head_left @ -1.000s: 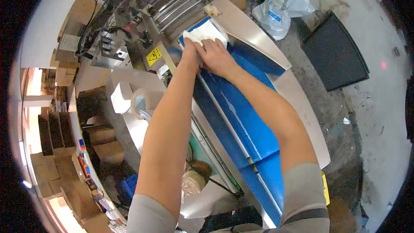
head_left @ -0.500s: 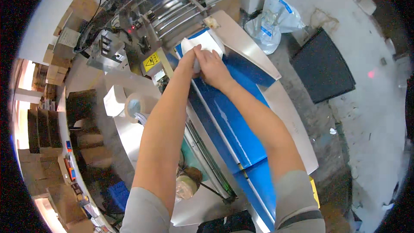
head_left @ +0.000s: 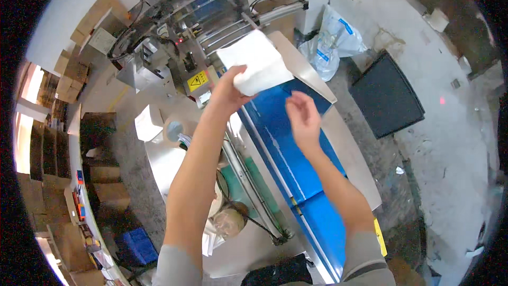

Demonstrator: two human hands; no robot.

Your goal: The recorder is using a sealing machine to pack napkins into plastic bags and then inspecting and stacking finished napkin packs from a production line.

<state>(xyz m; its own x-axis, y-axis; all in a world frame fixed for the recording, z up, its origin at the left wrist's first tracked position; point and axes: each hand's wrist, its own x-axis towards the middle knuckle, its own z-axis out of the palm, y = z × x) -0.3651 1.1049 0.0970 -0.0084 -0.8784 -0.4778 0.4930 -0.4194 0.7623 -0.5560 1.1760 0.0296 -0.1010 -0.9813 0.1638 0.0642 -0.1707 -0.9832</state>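
A flat white rectangular sheet or thin packet (head_left: pixel 259 62), creased across its middle, is in my left hand (head_left: pixel 228 91). That hand grips its near left corner, thumb on top, above the far end of a blue conveyor belt (head_left: pixel 280 151). Whether it is one sheet or several layers I cannot tell. My right hand (head_left: pixel 305 122) hovers over the belt to the right, apart from the white piece. Its fingers are loosely curled with a gap inside, and I see nothing in them.
Metal machinery with rails (head_left: pixel 225 34) stands beyond the belt, beside a yellow warning label (head_left: pixel 198 81). A tape roll (head_left: pixel 173 130) and a white stack (head_left: pixel 148 123) sit on the left table. On the right floor are a white plastic bag (head_left: pixel 324 55) and a black panel (head_left: pixel 388 95).
My hands were together on the white piece at the belt's far end. Now my left hand holds it raised, while my right hand has come away toward the right and nearer to me.
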